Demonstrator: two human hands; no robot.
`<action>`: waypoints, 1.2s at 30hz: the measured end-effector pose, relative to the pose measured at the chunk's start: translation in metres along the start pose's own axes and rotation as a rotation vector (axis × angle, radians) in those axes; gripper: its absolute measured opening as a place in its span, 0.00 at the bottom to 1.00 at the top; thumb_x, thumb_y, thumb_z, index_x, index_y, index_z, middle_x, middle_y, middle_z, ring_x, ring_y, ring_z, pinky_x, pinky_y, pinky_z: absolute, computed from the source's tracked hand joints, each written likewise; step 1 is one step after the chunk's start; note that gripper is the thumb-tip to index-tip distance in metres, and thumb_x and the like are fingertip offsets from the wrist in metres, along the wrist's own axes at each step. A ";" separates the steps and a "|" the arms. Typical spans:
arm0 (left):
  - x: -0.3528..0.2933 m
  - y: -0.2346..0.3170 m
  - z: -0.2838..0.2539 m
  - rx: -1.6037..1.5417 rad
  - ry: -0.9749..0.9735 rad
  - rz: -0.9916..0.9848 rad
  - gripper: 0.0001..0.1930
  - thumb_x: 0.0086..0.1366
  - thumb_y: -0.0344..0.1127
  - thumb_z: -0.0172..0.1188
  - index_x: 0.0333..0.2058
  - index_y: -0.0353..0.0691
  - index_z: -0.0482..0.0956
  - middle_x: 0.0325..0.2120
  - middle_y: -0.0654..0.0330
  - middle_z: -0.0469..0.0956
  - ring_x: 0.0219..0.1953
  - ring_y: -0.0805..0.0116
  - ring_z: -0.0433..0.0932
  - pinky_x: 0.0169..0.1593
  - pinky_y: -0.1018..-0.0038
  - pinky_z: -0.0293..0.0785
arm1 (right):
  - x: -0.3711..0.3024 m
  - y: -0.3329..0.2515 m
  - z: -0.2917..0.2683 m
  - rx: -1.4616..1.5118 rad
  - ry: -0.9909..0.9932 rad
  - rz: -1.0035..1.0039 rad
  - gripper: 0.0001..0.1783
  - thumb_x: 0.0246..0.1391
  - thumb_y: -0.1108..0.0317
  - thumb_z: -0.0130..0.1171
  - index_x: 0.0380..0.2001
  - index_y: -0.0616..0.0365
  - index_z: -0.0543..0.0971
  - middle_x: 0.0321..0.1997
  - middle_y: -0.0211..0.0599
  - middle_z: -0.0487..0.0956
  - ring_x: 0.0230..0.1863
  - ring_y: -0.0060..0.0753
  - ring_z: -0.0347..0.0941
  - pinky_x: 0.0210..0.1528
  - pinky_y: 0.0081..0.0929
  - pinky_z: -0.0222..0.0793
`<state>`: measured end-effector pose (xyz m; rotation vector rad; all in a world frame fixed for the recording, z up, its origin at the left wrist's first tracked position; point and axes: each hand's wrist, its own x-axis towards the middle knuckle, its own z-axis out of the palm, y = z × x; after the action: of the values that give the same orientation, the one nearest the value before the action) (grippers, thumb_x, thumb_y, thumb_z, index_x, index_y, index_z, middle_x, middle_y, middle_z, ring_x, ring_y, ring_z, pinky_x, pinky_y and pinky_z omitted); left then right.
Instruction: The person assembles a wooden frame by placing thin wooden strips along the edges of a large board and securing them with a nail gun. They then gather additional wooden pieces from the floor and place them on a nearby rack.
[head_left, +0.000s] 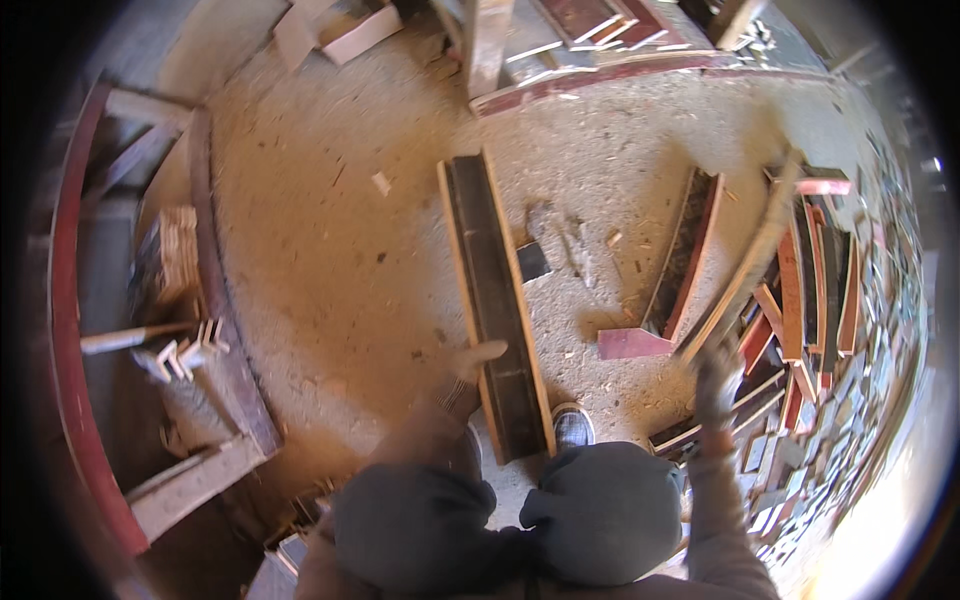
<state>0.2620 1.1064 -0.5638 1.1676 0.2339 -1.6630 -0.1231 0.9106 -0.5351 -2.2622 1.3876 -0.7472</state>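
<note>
A long U-shaped trough (488,260) of dark board with pale edges lies on the ground in front of me, its near end between my shoes. My left hand (474,361) rests over the trough's left wall, fingers reaching across the edge and seemingly gripping it. To the right, my gloved right hand (717,376) is closed at the lower end of a long narrow board (745,265), which slants away up and to the right. Blur hides the exact finger placement. Left of that board lies a dark, red-edged angled piece (685,255), with a reddish flat offcut (635,343) by its near end.
Several red and dark boards (800,290) are heaped at the right, beside a spread of small offcuts (815,465). A red-edged wooden frame (205,270) stands at the left, holding stacked wood pieces (178,250). A small black piece (533,261) lies beside the trough.
</note>
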 end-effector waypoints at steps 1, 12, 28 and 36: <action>0.006 -0.001 0.005 -0.004 -0.001 0.033 0.20 0.68 0.35 0.62 0.55 0.31 0.79 0.48 0.49 0.84 0.46 0.56 0.85 0.50 0.63 0.85 | -0.021 -0.035 0.004 0.222 -0.047 0.188 0.09 0.54 0.66 0.62 0.34 0.62 0.81 0.25 0.30 0.76 0.26 0.21 0.71 0.21 0.28 0.65; 0.011 -0.008 0.022 -0.315 -0.029 0.132 0.33 0.70 0.55 0.65 0.64 0.35 0.73 0.57 0.50 0.80 0.59 0.55 0.79 0.64 0.59 0.76 | -0.037 -0.192 0.051 0.528 -0.503 0.445 0.22 0.61 0.71 0.62 0.58 0.64 0.78 0.30 0.41 0.83 0.34 0.26 0.80 0.39 0.26 0.75; 0.023 -0.007 0.040 -0.302 -0.181 0.008 0.22 0.71 0.49 0.65 0.49 0.35 0.79 0.39 0.49 0.84 0.41 0.52 0.85 0.44 0.57 0.86 | -0.065 -0.105 0.059 1.194 -0.254 0.534 0.31 0.68 0.53 0.63 0.67 0.58 0.74 0.49 0.40 0.85 0.36 0.24 0.80 0.38 0.23 0.77; 0.025 -0.005 0.023 -0.122 -0.108 0.113 0.27 0.69 0.59 0.64 0.47 0.37 0.79 0.38 0.51 0.84 0.39 0.58 0.85 0.42 0.61 0.84 | -0.064 -0.097 0.059 1.052 -0.462 0.391 0.32 0.70 0.67 0.61 0.73 0.61 0.67 0.66 0.46 0.78 0.58 0.32 0.80 0.58 0.26 0.76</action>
<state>0.2451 1.0782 -0.5739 0.9798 0.1951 -1.5847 -0.0433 1.0129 -0.5412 -1.1843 0.8446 -0.5607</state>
